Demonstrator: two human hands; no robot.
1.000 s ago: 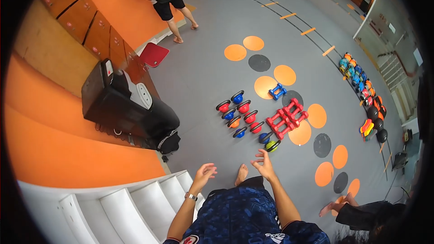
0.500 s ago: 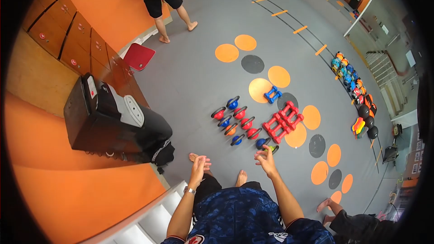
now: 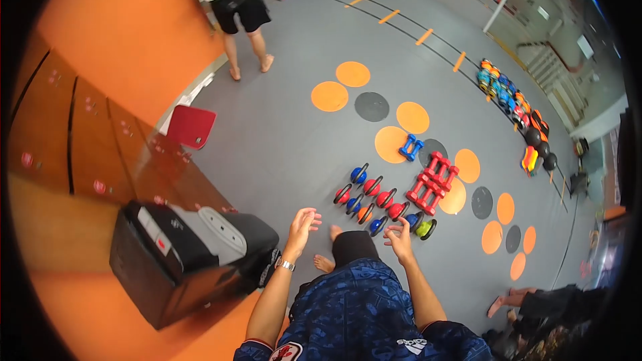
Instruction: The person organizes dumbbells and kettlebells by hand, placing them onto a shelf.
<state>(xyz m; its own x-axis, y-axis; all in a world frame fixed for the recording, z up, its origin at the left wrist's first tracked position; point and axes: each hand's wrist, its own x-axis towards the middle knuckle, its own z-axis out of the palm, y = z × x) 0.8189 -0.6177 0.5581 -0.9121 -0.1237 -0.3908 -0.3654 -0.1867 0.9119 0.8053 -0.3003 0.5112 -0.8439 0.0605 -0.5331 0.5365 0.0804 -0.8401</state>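
Note:
My left hand [image 3: 302, 230], with a silver watch at the wrist, is raised in front of me. Its fingers are stretched out and hold nothing. My right hand [image 3: 400, 241] hovers with fingers apart and slightly curled, also without anything in it. Just beyond my right hand, in the picture, stands a group of kettlebells: several red kettlebells [image 3: 385, 200], blue kettlebells [image 3: 358, 176], an orange kettlebell [image 3: 364, 214] and a yellow-green kettlebell [image 3: 424, 229]. Beside them lie stacked red dumbbells [image 3: 432, 186]. A pair of blue dumbbells [image 3: 410, 148] rests farther off.
A black machine-like box [image 3: 174, 261] stands at my left by wooden lockers [image 3: 87, 127]. A red square pad [image 3: 191, 126] lies near the wall. Orange floor dots [image 3: 330, 96] run across the grey floor. One person [image 3: 241, 13] stands ahead; another person's legs [image 3: 535, 302] show at right.
My view has swung, and the black box appears lower and nearer. My hands stay raised, the left one more spread. The person ahead now has a forearm in view.

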